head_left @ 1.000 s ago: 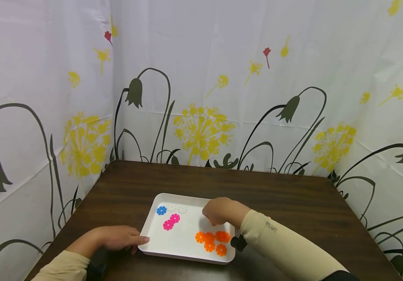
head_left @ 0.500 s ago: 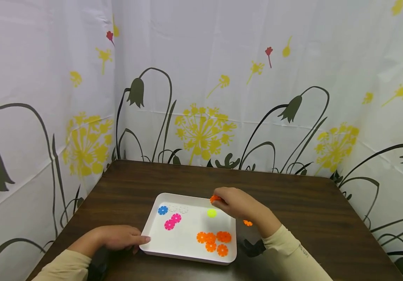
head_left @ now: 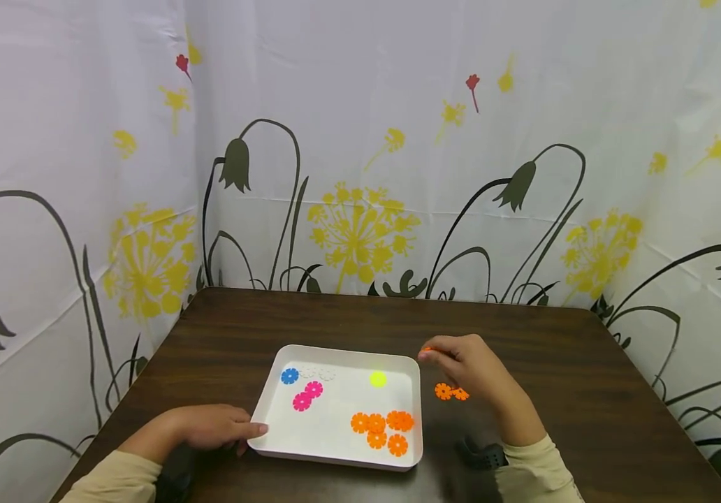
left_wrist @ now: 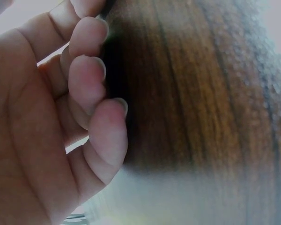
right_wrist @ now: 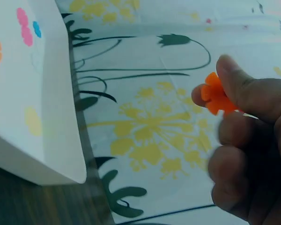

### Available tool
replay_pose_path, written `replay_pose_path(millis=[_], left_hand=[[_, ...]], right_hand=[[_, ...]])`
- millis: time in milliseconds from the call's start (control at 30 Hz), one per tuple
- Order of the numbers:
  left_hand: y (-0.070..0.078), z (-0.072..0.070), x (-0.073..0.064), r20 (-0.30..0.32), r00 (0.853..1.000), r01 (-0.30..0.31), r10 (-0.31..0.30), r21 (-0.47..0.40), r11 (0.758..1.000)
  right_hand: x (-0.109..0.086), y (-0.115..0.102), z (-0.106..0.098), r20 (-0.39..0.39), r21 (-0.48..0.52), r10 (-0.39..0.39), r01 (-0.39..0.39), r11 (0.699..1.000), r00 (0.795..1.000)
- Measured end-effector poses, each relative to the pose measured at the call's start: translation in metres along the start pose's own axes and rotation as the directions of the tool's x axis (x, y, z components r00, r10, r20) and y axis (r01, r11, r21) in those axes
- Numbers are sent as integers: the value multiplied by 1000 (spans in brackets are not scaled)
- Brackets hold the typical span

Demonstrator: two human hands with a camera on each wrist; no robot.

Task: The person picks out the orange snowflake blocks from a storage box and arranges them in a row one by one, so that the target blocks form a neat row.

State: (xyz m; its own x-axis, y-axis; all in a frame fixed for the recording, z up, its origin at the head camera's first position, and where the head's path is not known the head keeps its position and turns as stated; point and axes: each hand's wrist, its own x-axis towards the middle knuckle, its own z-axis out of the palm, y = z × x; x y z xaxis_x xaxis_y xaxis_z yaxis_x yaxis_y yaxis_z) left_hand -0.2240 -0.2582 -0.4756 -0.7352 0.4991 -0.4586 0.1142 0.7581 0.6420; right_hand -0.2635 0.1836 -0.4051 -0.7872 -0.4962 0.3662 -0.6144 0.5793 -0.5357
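A white rectangular tray [head_left: 316, 436] sits on the dark table. My left hand [head_left: 212, 425] grips its front left corner, thumb over the rim and fingers curled below; the left wrist view shows the curled fingertips [left_wrist: 107, 136]. To the right of the tray, above the table, my right hand [head_left: 467, 360] pinches an orange notched flower disc [right_wrist: 218, 93] between thumb and index finger. Inside the tray lie several orange discs [head_left: 376, 439], pink discs [head_left: 302, 402], a blue disc [head_left: 289, 376], pale white discs [head_left: 325, 375] and a yellow disc [head_left: 378, 378].
More orange discs [head_left: 443, 391] lie on the table, right of the tray and partly behind the right hand. The brown wooden table [head_left: 310, 318] ends at a white curtain [head_left: 360, 84] with printed flowers. A black strap [head_left: 483, 454] hangs by the right wrist.
My right hand has lifted from inside the tray and moved right, past its edge, carrying an orange disc. This uncovers the yellow disc and the orange ones on the table. The left hand stays.
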Motion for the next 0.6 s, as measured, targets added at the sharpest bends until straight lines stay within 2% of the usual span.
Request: replay_pose_path(millis=[100, 300, 600], left_hand=[[0, 0, -1, -6, 1000, -11, 11, -12, 1000], [0, -2, -1, -8, 999, -31, 31, -8, 999], [-3, 0, 2, -1, 1000, -31, 31, -12, 999]], right_hand=[[-2, 3, -8, -10, 53, 17, -17, 998, 1000], [-8, 3, -19, -64, 27, 27, -25, 999, 998], [-14, 3, -30, -142, 58, -26, 35, 998, 990]])
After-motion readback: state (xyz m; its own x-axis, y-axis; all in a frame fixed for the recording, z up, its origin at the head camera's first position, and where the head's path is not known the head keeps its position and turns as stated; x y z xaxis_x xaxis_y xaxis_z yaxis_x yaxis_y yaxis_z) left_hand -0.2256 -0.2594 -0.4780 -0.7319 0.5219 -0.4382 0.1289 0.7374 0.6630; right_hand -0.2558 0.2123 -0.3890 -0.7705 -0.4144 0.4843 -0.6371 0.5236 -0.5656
